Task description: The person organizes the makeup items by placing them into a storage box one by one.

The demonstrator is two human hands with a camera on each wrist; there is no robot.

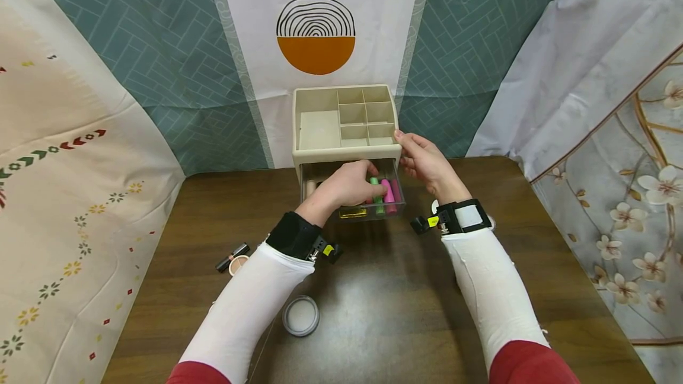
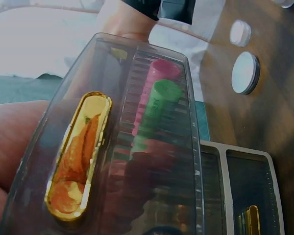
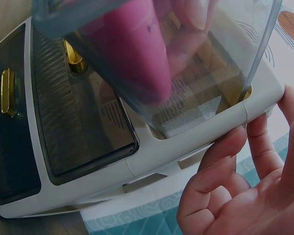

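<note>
A cream cosmetics organizer (image 1: 341, 153) stands against the back cloth, its clear top drawer (image 1: 395, 206) pulled out. My left hand (image 1: 347, 185) reaches over the drawer front, fingers bent inside among lipstick-like tubes. Its thumb crosses a green tube (image 1: 379, 209) beside a bright pink tube (image 1: 390, 194); whether it pinches one is hidden. With fingertips at the right front corner, my right hand (image 1: 427, 165) holds the organizer's side. In the right wrist view, its lower fingers (image 3: 220, 147) are curled against the side. A gold handle (image 2: 78, 156) marks the drawer front.
The organizer's top has several compartments (image 1: 352, 114), and lower dark drawers (image 3: 83, 117) sit under the open one. A round grey-rimmed container (image 1: 301, 316) lies on the wooden table (image 1: 373, 301). Left of the left forearm are a dark slim tube (image 1: 232, 257) and a small round compact (image 1: 238, 265).
</note>
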